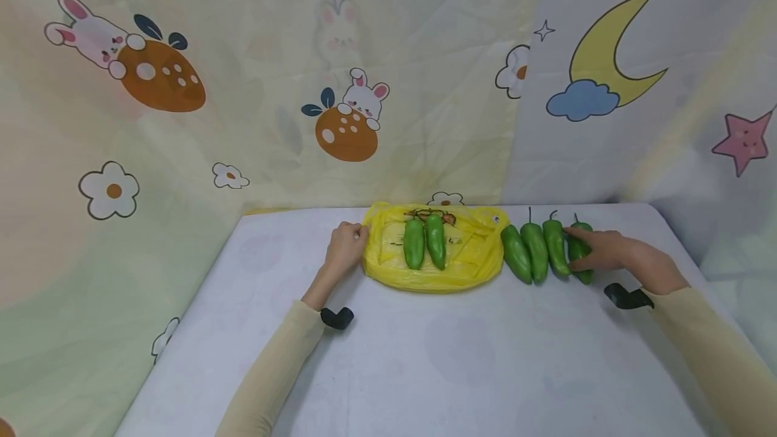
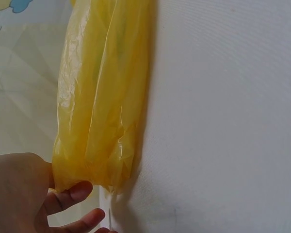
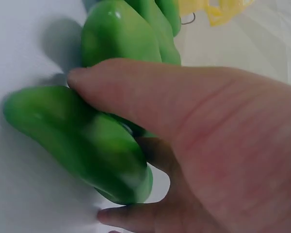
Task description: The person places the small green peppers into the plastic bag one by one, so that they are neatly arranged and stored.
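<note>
A yellow plastic bag (image 1: pixel 464 272) lies flat on the white table. Its left edge is pinched between the thumb and fingers of my left hand (image 1: pixel 347 245), and the left wrist view shows the bag's corner (image 2: pixel 99 121) in that grip. Two green peppers (image 1: pixel 415 243) lie side by side on top of the bag. To its right, several more peppers stand in a row, stems pointing away. My right hand (image 1: pixel 607 250) has its thumb and fingers around the rightmost pepper (image 3: pixel 82 141), the thumb between it and the neighbouring pepper (image 3: pixel 121 36). Part of this pepper is hidden.
The white table (image 1: pixel 461 356) stretches toward me in front of the bag and peppers. A printed cloth (image 1: pixel 261 86) hangs behind the table's back edge and along its sides. Something thin and brownish (image 1: pixel 427 216) shows at the bag's back; its kind is unclear.
</note>
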Motion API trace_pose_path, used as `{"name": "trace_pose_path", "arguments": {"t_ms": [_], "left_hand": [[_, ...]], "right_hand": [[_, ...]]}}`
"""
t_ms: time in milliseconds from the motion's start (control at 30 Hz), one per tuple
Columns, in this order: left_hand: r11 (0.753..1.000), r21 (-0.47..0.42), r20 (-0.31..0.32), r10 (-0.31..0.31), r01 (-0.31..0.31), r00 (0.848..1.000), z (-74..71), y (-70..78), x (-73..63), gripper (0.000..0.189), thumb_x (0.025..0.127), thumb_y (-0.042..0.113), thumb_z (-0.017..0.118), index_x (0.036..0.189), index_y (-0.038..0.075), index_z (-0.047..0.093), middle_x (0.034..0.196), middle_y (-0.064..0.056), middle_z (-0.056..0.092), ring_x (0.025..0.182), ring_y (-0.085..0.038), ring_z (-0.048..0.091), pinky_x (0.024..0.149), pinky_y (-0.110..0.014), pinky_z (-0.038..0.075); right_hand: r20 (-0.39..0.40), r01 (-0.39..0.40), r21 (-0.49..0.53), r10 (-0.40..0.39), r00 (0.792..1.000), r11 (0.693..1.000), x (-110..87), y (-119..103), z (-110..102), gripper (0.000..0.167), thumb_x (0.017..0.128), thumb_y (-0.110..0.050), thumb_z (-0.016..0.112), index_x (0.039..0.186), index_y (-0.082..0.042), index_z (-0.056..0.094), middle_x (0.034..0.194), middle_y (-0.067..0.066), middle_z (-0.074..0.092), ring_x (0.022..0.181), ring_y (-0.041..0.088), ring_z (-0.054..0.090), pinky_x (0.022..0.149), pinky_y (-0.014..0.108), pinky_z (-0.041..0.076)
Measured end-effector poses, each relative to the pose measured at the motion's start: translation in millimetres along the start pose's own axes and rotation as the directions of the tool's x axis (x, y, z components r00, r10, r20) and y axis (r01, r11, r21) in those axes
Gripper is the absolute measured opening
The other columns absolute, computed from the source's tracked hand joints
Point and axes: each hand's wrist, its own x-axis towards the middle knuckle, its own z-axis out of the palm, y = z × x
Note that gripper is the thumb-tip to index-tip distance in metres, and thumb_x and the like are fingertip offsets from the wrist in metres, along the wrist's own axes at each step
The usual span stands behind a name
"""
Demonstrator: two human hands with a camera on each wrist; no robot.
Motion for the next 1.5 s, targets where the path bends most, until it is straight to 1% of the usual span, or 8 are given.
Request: {"name": "trace_pose_path", "arguments": {"t_ms": [233, 367, 667, 867, 967, 1133, 1333, 1500], "left_hand": [[1.0, -0.02, 0.002, -0.004, 0.005, 1.0, 0.5, 0.1, 0.7, 0.041, 0.104, 0.035, 0.046, 0.08, 0.008, 0.066, 0.113, -0.016, 0.062, 0.106, -0.033, 0.056, 0.088, -0.044, 0.047], [1.0, -0.023, -0.002, 0.001, -0.001, 1.0, 0.7, 0.0, 1.0, 0.042, 0.105, 0.036, 0.046, 0.079, 0.008, 0.065, 0.114, -0.016, 0.062, 0.108, -0.033, 0.056, 0.089, -0.045, 0.047], [1.0, -0.017, -0.012, 0.009, -0.009, 1.0, -0.9, 1.2, 0.7, 0.043, 0.105, 0.036, 0.045, 0.079, 0.008, 0.065, 0.113, -0.016, 0.063, 0.104, -0.031, 0.056, 0.087, -0.044, 0.047], [1.0, -0.007, -0.011, 0.007, -0.007, 1.0, -2.5, 1.4, -0.5, 0.043, 0.105, 0.036, 0.046, 0.08, 0.007, 0.066, 0.113, -0.016, 0.062, 0.104, -0.031, 0.056, 0.085, -0.043, 0.047], [1.0, -0.008, -0.011, 0.011, -0.011, 1.0, -2.8, 0.8, -0.8, 0.043, 0.105, 0.036, 0.046, 0.079, 0.007, 0.065, 0.113, -0.016, 0.063, 0.104, -0.032, 0.057, 0.085, -0.043, 0.047], [1.0, -0.012, -0.002, 0.007, -0.007, 1.0, -2.3, -0.5, -1.0, 0.044, 0.105, 0.037, 0.045, 0.077, 0.008, 0.063, 0.115, -0.016, 0.062, 0.105, -0.032, 0.055, 0.084, -0.043, 0.046], [1.0, -0.018, 0.001, 0.0, 0.0, 1.0, -3.8, -2.1, -1.6, 0.044, 0.105, 0.038, 0.046, 0.079, 0.008, 0.066, 0.112, -0.016, 0.062, 0.103, -0.031, 0.055, 0.084, -0.042, 0.047], [1.0, -0.021, 0.004, 0.002, -0.002, 1.0, -4.5, -2.4, -1.3, 0.045, 0.105, 0.039, 0.045, 0.08, 0.008, 0.066, 0.113, -0.016, 0.062, 0.103, -0.031, 0.055, 0.084, -0.042, 0.046]], "right_hand": [[-0.074, -0.014, -0.021, 0.013, 0.997, 1.0, 1.5, -2.1, 9.0, 0.081, 0.084, -0.033, 0.071, 0.141, 0.011, 0.034, 0.129, 0.052, 0.043, 0.117, 0.069, 0.043, 0.096, 0.072, 0.037], [-0.095, -0.04, 0.002, 0.04, 0.995, 0.999, 1.2, -5.5, 10.3, 0.077, 0.086, -0.029, 0.069, 0.142, 0.01, 0.033, 0.129, 0.054, 0.038, 0.118, 0.072, 0.037, 0.095, 0.074, 0.038], [-0.11, -0.054, 0.021, 0.056, 0.992, 0.998, -0.9, -9.2, 6.0, 0.076, 0.086, -0.025, 0.07, 0.144, 0.007, 0.032, 0.127, 0.054, 0.037, 0.116, 0.072, 0.037, 0.091, 0.074, 0.04], [-0.103, -0.018, 0.012, 0.019, 0.994, 1.0, -0.3, -1.9, 1.4, 0.081, 0.083, -0.03, 0.073, 0.143, 0.008, 0.034, 0.121, 0.05, 0.045, 0.102, 0.057, 0.053, 0.085, 0.067, 0.045], [-0.1, -0.019, 0.023, 0.021, 0.995, 1.0, -2.8, -1.5, -2.3, 0.081, 0.083, -0.029, 0.073, 0.143, 0.008, 0.034, 0.118, 0.049, 0.047, 0.095, 0.05, 0.055, 0.082, 0.064, 0.047], [-0.102, -0.022, 0.025, 0.025, 0.994, 0.999, -8.9, -4.6, -11.8, 0.079, 0.085, -0.027, 0.072, 0.145, 0.007, 0.032, 0.12, 0.05, 0.045, 0.095, 0.051, 0.055, 0.082, 0.065, 0.047], [-0.133, 0.025, 0.005, -0.024, 0.991, 1.0, -14.6, -15.8, -22.5, 0.078, 0.085, -0.027, 0.073, 0.145, 0.006, 0.034, 0.114, 0.045, 0.051, 0.09, 0.043, 0.056, 0.078, 0.059, 0.048], [-0.147, 0.051, -0.01, -0.052, 0.988, 0.999, -16.5, -28.4, -27.6, 0.078, 0.085, -0.029, 0.074, 0.145, 0.004, 0.037, 0.116, 0.043, 0.053, 0.093, 0.043, 0.058, 0.079, 0.058, 0.049]]}}
